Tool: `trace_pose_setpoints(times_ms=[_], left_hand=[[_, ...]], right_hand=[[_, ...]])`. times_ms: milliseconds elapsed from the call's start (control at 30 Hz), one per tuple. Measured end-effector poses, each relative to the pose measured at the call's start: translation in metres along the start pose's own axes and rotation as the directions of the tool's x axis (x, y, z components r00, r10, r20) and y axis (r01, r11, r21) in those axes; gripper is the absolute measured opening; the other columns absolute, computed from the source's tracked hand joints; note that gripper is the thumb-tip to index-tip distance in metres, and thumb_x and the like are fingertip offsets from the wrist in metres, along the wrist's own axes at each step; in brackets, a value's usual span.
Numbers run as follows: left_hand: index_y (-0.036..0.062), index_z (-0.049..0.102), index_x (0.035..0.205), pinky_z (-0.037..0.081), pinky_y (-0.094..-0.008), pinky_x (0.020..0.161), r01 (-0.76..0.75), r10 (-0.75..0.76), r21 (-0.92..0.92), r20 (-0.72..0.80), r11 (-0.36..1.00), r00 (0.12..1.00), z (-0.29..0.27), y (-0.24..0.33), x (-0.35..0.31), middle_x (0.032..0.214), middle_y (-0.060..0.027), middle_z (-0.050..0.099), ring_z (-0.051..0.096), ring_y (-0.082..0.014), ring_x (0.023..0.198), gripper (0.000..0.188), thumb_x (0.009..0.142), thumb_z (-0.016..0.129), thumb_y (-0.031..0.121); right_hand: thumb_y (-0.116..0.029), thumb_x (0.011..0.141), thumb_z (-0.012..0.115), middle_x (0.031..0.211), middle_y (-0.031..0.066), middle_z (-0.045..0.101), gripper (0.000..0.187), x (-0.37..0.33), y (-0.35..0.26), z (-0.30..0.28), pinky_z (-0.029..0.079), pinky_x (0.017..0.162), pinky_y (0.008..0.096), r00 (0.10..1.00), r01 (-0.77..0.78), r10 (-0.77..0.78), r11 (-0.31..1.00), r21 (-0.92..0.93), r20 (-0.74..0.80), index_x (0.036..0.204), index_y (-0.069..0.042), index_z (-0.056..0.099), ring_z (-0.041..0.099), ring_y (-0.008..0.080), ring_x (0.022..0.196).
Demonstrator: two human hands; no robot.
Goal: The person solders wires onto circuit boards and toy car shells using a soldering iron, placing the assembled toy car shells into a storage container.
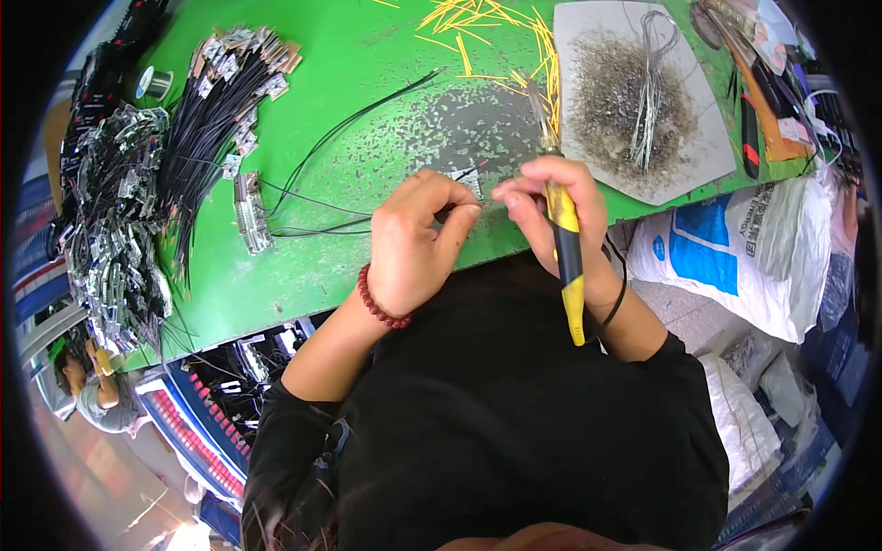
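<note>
In my right hand [581, 197] is a yellow and black soldering iron [570, 262], its handle slanting down toward me and its tip end pointing away across the table. The thumb and fingertips come together close to my left hand [413, 225]. That left hand is closed in a pinch, and what lies in it is hidden. At its fingertips a small silvery plate [469, 181] with a short red and black lead rests on the table. Thin black cables [322, 230] run from under the left hand to a metal connector piece [250, 213] on the left.
Bundled black cables [197, 156] and a heap of metal parts [119, 230] cover the table's left side, near a solder spool [156, 83]. Yellow tubes [469, 18] lie scattered at the back. Right of them, a stained board [588, 37] bears wire strands. A white sack [735, 257] stands right.
</note>
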State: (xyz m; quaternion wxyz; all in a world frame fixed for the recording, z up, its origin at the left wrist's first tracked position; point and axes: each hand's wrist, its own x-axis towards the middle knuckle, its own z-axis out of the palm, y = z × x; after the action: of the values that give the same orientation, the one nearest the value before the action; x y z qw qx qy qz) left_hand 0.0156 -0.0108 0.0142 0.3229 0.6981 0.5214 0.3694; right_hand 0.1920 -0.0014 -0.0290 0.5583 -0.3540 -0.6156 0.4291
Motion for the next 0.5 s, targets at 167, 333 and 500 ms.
trace_pose_setpoints(times_ms=[167, 333, 500], left_hand=[[0.0022, 0.062, 0.081, 0.047, -0.0316, 0.057, -0.024, 0.024, 0.029, -0.003, 0.999, 1.000, -0.0002, -0.0031, -0.0020, 0.075, -0.0096, 0.059, 0.058, -0.0240, 0.064, 0.010, 0.076, 0.069, -0.001], [0.0022, 0.061, 0.081, 0.046, -0.0320, 0.056, -0.036, 0.036, -0.010, -0.038, 0.999, 0.999, 0.0025, -0.0050, -0.0042, 0.076, -0.0099, 0.059, 0.059, -0.0243, 0.064, 0.010, 0.076, 0.070, -0.001], [0.0021, 0.061, 0.081, 0.048, -0.0326, 0.058, -0.050, 0.051, 0.024, -0.018, 0.998, 0.999, 0.0022, -0.0040, -0.0036, 0.077, -0.0104, 0.059, 0.060, -0.0252, 0.066, 0.011, 0.075, 0.069, -0.002]], right_hand=[[0.007, 0.086, 0.062, 0.091, 0.0133, 0.067, 0.031, -0.0025, -0.0012, -0.0014, 0.054, 0.068, 0.0254, 0.988, 0.121, -0.108, 0.985, -0.125, 0.107, 0.113, 0.000, 0.049, 0.069, 0.0170, 0.082], [0.009, 0.085, 0.062, 0.089, 0.0132, 0.066, 0.029, -0.0016, -0.0003, -0.0026, 0.057, 0.070, 0.0288, 0.986, 0.142, -0.124, 0.975, -0.170, 0.115, 0.110, 0.001, 0.051, 0.070, 0.0202, 0.085], [0.009, 0.083, 0.063, 0.087, 0.0117, 0.065, 0.026, 0.0013, -0.0052, -0.0024, 0.057, 0.069, 0.0292, 0.978, 0.201, -0.188, 0.967, -0.155, 0.095, 0.107, 0.002, 0.053, 0.070, 0.0213, 0.083]])
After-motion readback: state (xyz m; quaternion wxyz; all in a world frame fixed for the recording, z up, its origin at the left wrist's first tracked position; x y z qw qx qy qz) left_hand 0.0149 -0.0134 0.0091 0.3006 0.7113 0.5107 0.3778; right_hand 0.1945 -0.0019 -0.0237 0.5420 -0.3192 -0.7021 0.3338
